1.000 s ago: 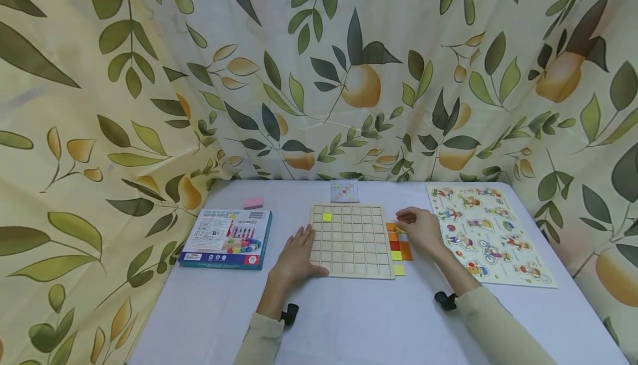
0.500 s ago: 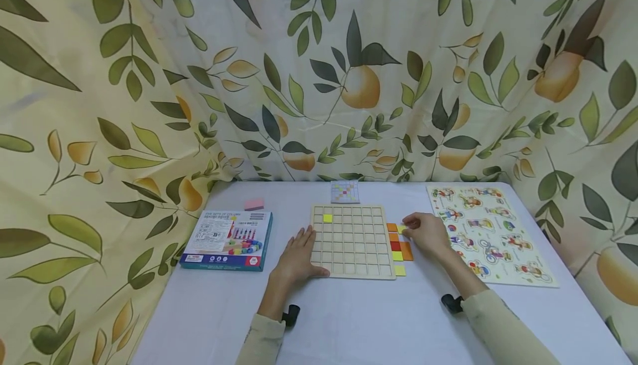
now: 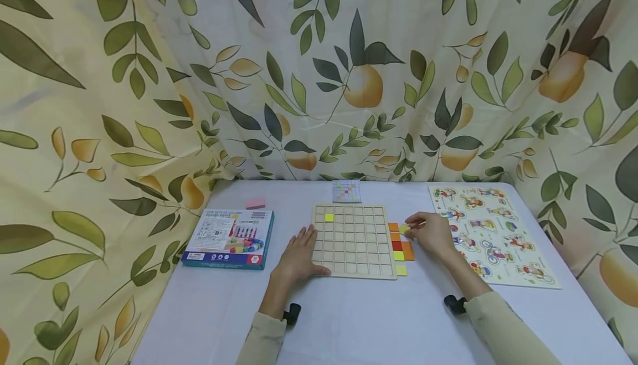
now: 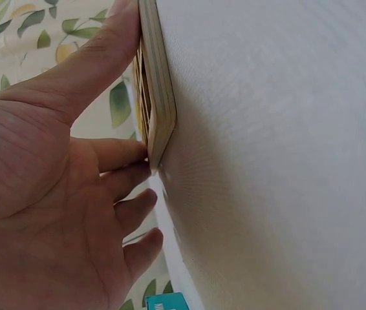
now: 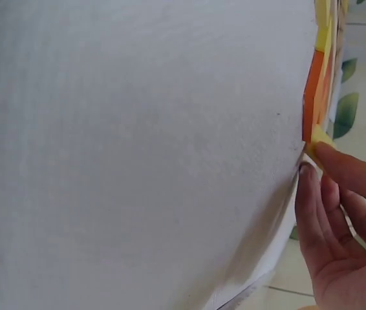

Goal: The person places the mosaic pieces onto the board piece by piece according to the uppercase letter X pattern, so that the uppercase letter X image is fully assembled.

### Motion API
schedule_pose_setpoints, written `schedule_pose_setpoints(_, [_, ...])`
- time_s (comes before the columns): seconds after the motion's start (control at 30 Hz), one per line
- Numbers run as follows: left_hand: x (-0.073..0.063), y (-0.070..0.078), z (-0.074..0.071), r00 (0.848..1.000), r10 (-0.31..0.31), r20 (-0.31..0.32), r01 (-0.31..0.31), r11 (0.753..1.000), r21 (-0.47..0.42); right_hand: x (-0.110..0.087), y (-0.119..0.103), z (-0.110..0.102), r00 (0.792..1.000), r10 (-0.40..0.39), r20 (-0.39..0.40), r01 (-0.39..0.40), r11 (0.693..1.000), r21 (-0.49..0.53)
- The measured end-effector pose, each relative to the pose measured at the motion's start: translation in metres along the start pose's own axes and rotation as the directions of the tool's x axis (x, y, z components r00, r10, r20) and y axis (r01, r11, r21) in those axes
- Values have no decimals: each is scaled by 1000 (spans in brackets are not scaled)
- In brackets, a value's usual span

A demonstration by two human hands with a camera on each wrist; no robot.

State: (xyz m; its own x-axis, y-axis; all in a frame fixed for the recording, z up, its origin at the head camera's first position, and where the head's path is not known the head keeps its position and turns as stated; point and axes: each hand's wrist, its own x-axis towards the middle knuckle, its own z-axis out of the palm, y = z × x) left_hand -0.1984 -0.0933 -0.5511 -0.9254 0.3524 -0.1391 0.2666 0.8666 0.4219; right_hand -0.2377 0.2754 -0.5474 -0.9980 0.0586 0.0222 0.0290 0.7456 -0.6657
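A cream curtain printed with green leaves and orange fruit (image 3: 299, 77) hangs behind the white cloth-covered table (image 3: 359, 320). Over on the right lies a cream rectangular board of cartoon figures (image 3: 490, 232); in the middle sits the pale wooden grid board (image 3: 354, 248), with a flat blue-and-white box (image 3: 219, 243) to its left. Here's the left hand (image 3: 297, 260), fingers straight and spread, bracing the grid board's left edge! And the right hand (image 3: 432, 235), narrowed, pinches a yellow square tile (image 5: 322, 137) just right of the grid board, beside orange, red and yellow square tiles (image 3: 407, 251). Beyond lie a printed grid card (image 3: 346, 191) and a small pink block (image 3: 256, 203).
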Motion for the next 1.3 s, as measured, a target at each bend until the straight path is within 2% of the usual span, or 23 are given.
schedule_pose_setpoints(0.2, [1, 0, -1, 1000, -4, 9, 4, 1000, 1, -3, -1, -6, 998, -48, -47, 49, 999, 21])
schedule_pose_setpoints(0.4, [-1, 1, -2, 1000, -18, 15, 18, 1000, 3, 0, -9, -4, 995, -63, -76, 66, 997, 50])
schedule_pose_setpoints(0.77, [0, 2, -2, 1000, -18, 14, 18, 1000, 1, 13, -33, 13, 1000, -24, -3, 24, 989, 144])
schedule_pose_setpoints(1.1, [0, 0, -1, 1000, -24, 9, 24, 1000, 2, 20, -57, 33, 996, -91, 19, 86, 977, 194])
schedule_pose_setpoints(1.3, [0, 1, -1, 1000, -24, 16, 24, 1000, -6, 22, -67, 46, 994, -105, 43, 93, 970, 226])
